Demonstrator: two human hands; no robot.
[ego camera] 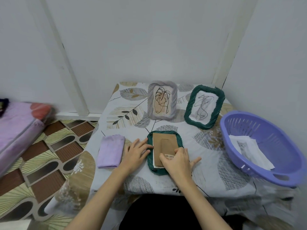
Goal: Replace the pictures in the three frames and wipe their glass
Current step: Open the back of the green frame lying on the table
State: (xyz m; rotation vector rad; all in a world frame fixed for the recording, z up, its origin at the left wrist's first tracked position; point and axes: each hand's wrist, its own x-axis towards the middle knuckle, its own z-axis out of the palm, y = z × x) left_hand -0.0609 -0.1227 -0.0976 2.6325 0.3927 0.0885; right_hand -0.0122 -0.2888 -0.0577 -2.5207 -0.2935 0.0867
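Observation:
A dark green frame point(178, 140) lies face down at the table's front middle, its brown cardboard backing point(163, 144) facing up. My left hand point(135, 154) rests flat against the frame's left edge. My right hand point(177, 161) presses fingertips on the lower part of the backing, near a barcode sticker. A grey frame point(162, 100) with a leaf line drawing stands at the back. To its right leans a second green frame point(204, 107) with a scribble drawing. A folded lilac cloth point(110, 151) lies left of my left hand.
A purple plastic basket point(265, 146) at the table's right edge holds printed pictures point(249, 150), one showing a cat. The table wears a leaf-patterned cloth point(207, 163). Walls close in behind and to the right. A pink mattress point(18, 130) lies on the patterned floor at left.

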